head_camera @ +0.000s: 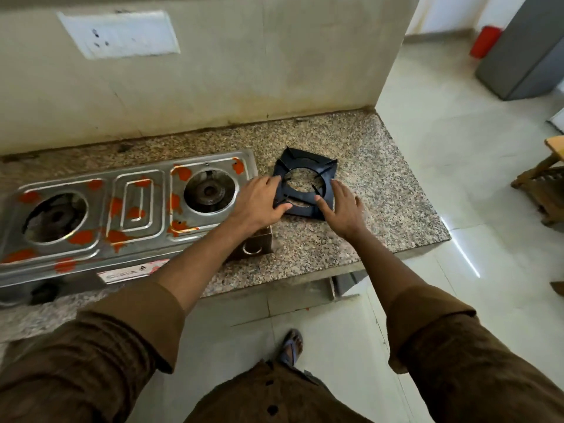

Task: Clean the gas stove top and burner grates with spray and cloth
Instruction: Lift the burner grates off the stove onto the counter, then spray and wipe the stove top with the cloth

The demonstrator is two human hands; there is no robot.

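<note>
A steel two-burner gas stove (131,209) lies on the granite counter, its top spotted with orange-red stains. Both burners, the left burner (56,216) and the right burner (210,190), are bare, with no grates over them. Two black burner grates (305,166) lie stacked and slightly askew on the counter just right of the stove. My left hand (259,204) grips the stack's left edge, fingers curled over it. My right hand (343,209) holds the right edge with fingers spread and thumb on the frame. No spray bottle or cloth is in view.
The granite counter (381,209) ends at a corner on the right, with tiled floor beyond. A wall with a white switch plate (119,33) backs the counter. A wooden stool (546,184) and a grey appliance (528,47) stand farther right. My sandalled foot (291,346) is below.
</note>
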